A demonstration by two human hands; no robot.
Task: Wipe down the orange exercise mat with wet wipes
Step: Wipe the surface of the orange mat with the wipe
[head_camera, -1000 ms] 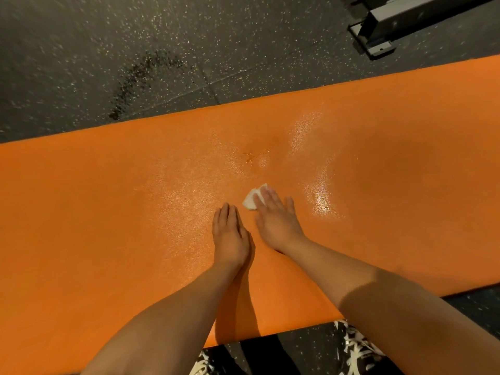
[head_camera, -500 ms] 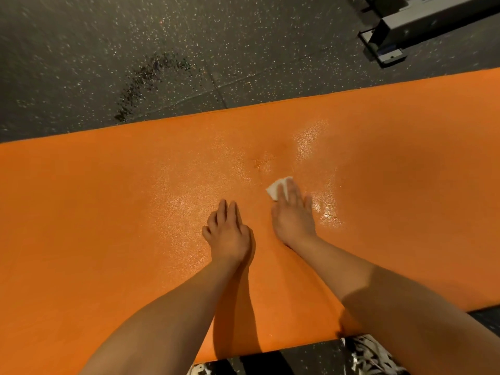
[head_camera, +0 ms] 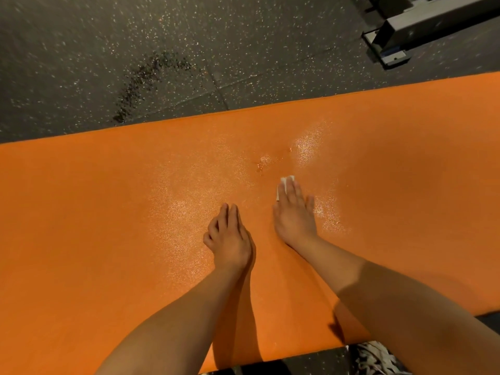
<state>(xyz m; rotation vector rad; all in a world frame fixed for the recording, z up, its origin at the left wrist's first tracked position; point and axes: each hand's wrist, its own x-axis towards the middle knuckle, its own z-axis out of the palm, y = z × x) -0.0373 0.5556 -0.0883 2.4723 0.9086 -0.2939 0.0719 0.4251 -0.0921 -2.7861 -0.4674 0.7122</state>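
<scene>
Two bare hands low on an orange exercise mat (head_camera: pixel 81 226), viewed from above. Right hand (head_camera: pixel 293 209), fingers straight and together, pressing a folded white wet wipe (head_camera: pixel 284 182) flat against the mat, only its far edge peeking past the fingertips; flat palm likely for even pressure. Left hand (head_camera: pixel 230 239) just beside and nearer, holding nothing, outer fingers loosely bent, resting on the mat, probably as a brace. Glistening damp patches around the wipe. Speckled dark floor (head_camera: pixel 108 50) beyond, grey metal frame (head_camera: pixel 422 25) far right.

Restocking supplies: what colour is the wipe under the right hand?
The wipe is white, head view.
</scene>
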